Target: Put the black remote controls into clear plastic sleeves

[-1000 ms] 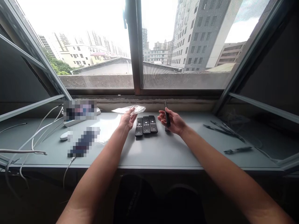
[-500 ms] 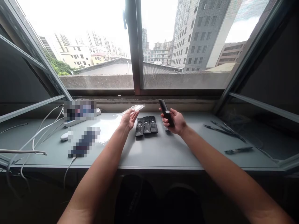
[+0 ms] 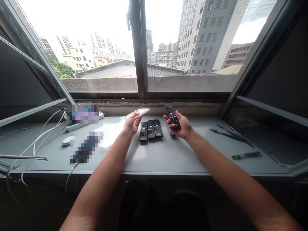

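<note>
My right hand (image 3: 184, 126) is closed around a black remote control (image 3: 172, 117), held tilted above the table with its buttons facing me. In my left hand (image 3: 132, 123), a clear, crinkled plastic bag (image 3: 142, 111) is pinched at the thumb, the other fingers loosely curled. Between the hands, three black remotes lie side by side, buttons up: a left one (image 3: 143, 131), a middle one (image 3: 151, 129) and a right one (image 3: 158, 128). Partly hidden under my right hand, a dark item with a shiny surface (image 3: 172, 133) lies on the table; its kind is unclear.
On the grey table (image 3: 163, 160), a blurred-out phone-like object (image 3: 86, 149) with a cable and a white mouse-like object (image 3: 66, 141) lie left. Behind them is a white power strip (image 3: 79, 126) with cables. Several pens, one green-black (image 3: 245, 155), lie right. A window frame (image 3: 141, 64) rises behind.
My right hand has turned the remote over, from its plain dark back to its button side. My left hand and the three remotes on the table stay in place.
</note>
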### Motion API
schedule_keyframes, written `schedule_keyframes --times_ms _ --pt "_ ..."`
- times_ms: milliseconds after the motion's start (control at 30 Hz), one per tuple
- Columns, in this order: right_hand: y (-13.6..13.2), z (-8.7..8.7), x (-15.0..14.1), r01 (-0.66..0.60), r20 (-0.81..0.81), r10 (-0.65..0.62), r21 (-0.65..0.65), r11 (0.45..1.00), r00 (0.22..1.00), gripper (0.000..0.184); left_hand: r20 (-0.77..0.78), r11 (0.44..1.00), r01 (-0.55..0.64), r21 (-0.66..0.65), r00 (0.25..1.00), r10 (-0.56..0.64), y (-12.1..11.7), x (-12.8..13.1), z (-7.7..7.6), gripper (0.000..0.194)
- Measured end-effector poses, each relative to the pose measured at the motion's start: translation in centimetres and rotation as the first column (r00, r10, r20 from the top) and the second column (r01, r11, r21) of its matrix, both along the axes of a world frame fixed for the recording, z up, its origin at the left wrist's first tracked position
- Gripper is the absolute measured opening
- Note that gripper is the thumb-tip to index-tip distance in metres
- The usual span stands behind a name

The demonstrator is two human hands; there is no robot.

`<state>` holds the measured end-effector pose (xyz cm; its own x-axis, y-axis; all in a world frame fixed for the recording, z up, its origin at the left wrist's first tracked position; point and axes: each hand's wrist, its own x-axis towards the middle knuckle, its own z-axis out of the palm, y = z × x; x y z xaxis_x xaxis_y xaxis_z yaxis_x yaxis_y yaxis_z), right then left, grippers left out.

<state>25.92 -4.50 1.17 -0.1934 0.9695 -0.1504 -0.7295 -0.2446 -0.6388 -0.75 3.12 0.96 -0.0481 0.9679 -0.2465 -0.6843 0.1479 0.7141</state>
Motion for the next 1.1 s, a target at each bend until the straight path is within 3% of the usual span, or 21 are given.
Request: schedule_keyframes --times_ms 167,367,467,567,733,833,933,1000,1100 --pt "-0.3 0.0 0.3 -0.092 -0.062 0.097 0.073 0.993 0.993 0.034 -0.005 1.0 -0.003 0.0 1.0 0.003 0.0 -0.1 0.0 0.024" --pt "-0.1 -0.1 0.1 -0.014 0.054 0.012 0.034 0.999 0.998 0.022 0.008 1.0 0.004 0.0 1.0 -0.004 0.3 -0.2 -0.2 0.032" --pt "-0.1 -0.3 0.0 -0.037 0.105 0.029 0.077 0.996 0.994 0.027 0.009 1.0 0.003 -0.004 1.0 -0.003 0.3 -0.1 -0.2 0.034" --pt "-0.1 -0.5 -0.1 -0.04 0.128 0.027 0.1 0.994 0.991 0.02 0.005 1.0 0.0 -0.003 1.0 0.0 0.1 0.0 -0.1 0.03" --pt "-0.3 -0.7 -0.8 0.04 0.213 -0.08 0.189 0.981 0.974 0.011 0.022 1.0 -0.013 0.02 1.0 0.013 -0.2 0.0 0.1 0.026" --pt "-0.3 -0.9 -1.3 0.084 0.284 -0.191 0.35 0.933 0.94 0.022 0.039 0.999 -0.009 0.054 0.999 0.007 -0.3 0.0 0.1 0.028" --pt "-0.5 -0.9 -1.7 0.171 0.3 -0.363 0.515 0.84 0.882 0.036 0.047 0.998 -0.014 0.061 0.999 0.011 -0.4 0.0 0.3 0.029" --pt "-0.6 -0.8 -1.8 0.188 0.31 -0.441 0.597 0.78 0.842 0.036 0.051 0.998 -0.015 0.056 0.999 0.012 -0.5 0.1 0.4 0.029" --pt "-0.9 -0.5 -1.9 0.147 0.356 -0.471 0.652 0.744 0.807 0.033 0.063 0.998 -0.031 0.054 0.998 0.027 -0.7 0.3 0.6 0.027"
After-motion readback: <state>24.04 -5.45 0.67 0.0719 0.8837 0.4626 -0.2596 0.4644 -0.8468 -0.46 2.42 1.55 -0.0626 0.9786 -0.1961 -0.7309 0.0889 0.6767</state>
